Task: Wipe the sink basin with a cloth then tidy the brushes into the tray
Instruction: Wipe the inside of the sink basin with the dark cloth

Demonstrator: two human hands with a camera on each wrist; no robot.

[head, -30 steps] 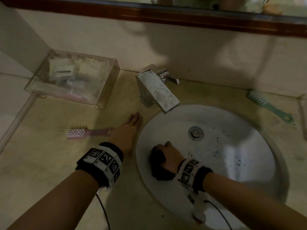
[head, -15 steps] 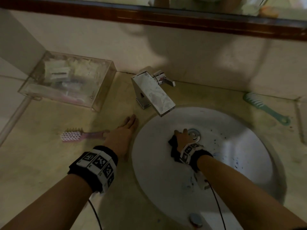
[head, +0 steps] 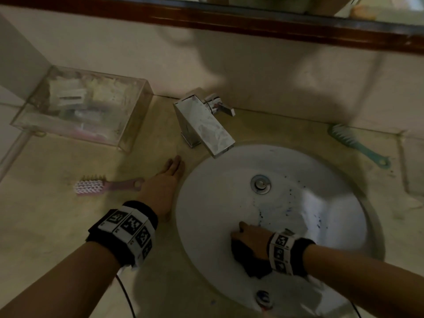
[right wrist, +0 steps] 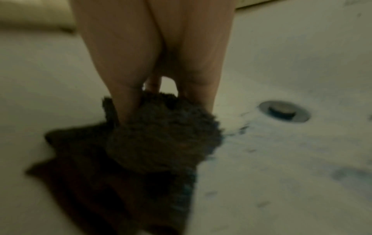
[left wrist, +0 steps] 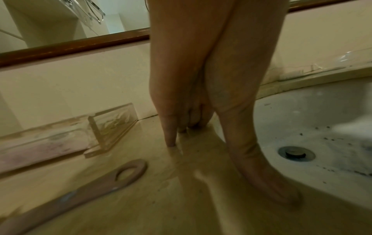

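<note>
The white oval sink basin (head: 229,180) is speckled with dark blue spots around its drain (head: 260,183). My right hand (head: 243,235) grips a bunched dark cloth (head: 252,262) and presses it on the near wall of the basin; in the right wrist view the cloth (right wrist: 161,143) sits left of the drain (right wrist: 283,111). My left hand (head: 169,171) rests flat on the counter at the basin's left rim, fingers straight (left wrist: 171,139). A pink brush (head: 91,187) lies just left of that hand. A teal brush (head: 358,143) lies at the back right.
A clear tray (head: 128,134) holding several small packets stands at the back left against the wall. A square chrome faucet (head: 204,125) overhangs the basin's far rim. The mirror's wooden frame (head: 229,21) runs above. A thin cable (head: 125,292) trails from my left wrist.
My right hand swept the cloth from the basin's left side up to the drain, then back to the near wall. The left hand stayed flat on the counter.
</note>
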